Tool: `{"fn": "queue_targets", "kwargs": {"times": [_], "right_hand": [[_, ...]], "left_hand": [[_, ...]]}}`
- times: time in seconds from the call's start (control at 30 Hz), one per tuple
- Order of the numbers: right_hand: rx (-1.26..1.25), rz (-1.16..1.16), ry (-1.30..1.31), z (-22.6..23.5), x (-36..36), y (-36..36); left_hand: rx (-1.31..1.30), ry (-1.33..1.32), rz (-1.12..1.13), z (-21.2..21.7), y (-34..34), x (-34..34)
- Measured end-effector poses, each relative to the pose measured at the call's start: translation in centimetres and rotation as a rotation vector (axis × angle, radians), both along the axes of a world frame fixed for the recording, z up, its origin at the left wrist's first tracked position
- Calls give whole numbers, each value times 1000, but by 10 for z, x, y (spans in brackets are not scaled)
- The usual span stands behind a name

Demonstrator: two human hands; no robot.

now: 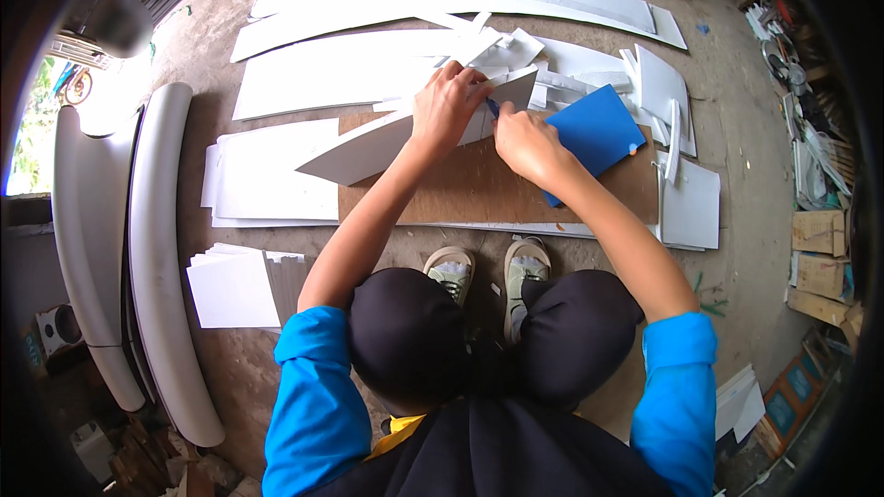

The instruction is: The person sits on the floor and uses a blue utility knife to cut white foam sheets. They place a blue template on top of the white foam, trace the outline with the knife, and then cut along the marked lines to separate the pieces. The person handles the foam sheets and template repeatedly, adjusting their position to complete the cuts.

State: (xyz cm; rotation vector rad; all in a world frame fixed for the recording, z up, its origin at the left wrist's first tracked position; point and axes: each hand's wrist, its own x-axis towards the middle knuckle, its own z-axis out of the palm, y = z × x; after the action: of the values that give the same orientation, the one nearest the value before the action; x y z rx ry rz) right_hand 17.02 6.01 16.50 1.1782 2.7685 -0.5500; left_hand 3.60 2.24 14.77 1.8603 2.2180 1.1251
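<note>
My left hand [444, 106] grips the upper edge of a white board [373, 149], its fingers bent over the top. This board stands tilted on a brown wooden board [479, 189] on the floor. Close beside it, my right hand [532, 142] is closed on a small blue cutter [493, 109]; only a short part shows, held against the white board's edge, and its blade cannot be made out. A flat blue rectangular panel [597, 133] lies by my right wrist, partly over the wooden board.
Large white sheets [285, 83] lie beneath and beyond the work, with white offcuts [502, 48] heaped on them. A stack of white pieces [232, 287] sits left of my feet. Long white rolls [166, 258] stand farther left; cardboard boxes [818, 233] line the right.
</note>
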Motion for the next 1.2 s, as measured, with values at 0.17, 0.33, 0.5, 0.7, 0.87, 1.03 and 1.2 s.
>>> {"fn": "queue_targets", "kwargs": {"times": [0.17,0.33,0.5,0.7,0.87,1.03,1.2], "right_hand": [[-70,-45,-31,12,4,-7],[-85,-11,-75,7,-5,0],[-84,-29,-54,2,-6,1],[-99,-70,-61,2,3,-6],[-73,-6,-87,-10,-3,-3],[-107,-56,-91,-27,-5,4],[-107,60,-137,-13,-2,1]], "left_hand": [[-79,42,-48,2,-1,-2],[8,110,-106,-8,-2,-2],[-19,113,-98,-8,2,-1],[-98,157,-53,-8,2,-5],[-112,150,-76,-8,1,0],[-166,202,-157,-3,5,3],[-185,209,-133,-11,7,-1]]}}
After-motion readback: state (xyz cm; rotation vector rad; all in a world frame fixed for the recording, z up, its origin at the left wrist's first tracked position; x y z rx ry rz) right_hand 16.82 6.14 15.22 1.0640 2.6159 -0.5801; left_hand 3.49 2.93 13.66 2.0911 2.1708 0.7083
